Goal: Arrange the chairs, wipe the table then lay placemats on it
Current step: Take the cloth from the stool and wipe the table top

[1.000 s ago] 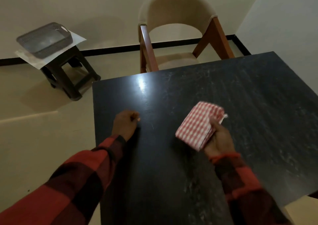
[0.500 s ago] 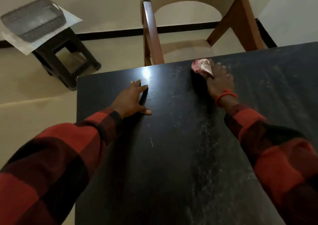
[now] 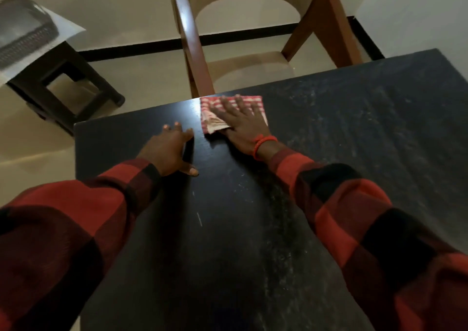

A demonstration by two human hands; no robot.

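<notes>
The table (image 3: 253, 229), dark and streaked with pale dust, is filling most of the view as I am leaning over it. My right hand (image 3: 243, 120) is pressing flat, fingers spread wide, on a red-and-white checked cloth (image 3: 215, 118) that is lying at the table's far edge, nearer its far left corner than its right. The cloth is showing past my fingertips and to the left of my palm, one folded corner sticking out beside my thumb. A red band (image 3: 263, 144) is circling that wrist. My left hand (image 3: 169, 151) is resting open on the tabletop just beside the cloth, apart from it, fingers stretched toward the far edge and thumb pointing back toward me. Both my sleeves (image 3: 76, 216) are in red and black checks. A chair (image 3: 197, 60) with brown wooden legs and a pale seat is standing just beyond the far edge, its seat partly tucked behind the table. On the floor off the far left corner, a dark stool (image 3: 60, 87) is carrying a sheet of paper (image 3: 65, 30) and a grey basket (image 3: 22, 37), blurred at the frame's edge.
</notes>
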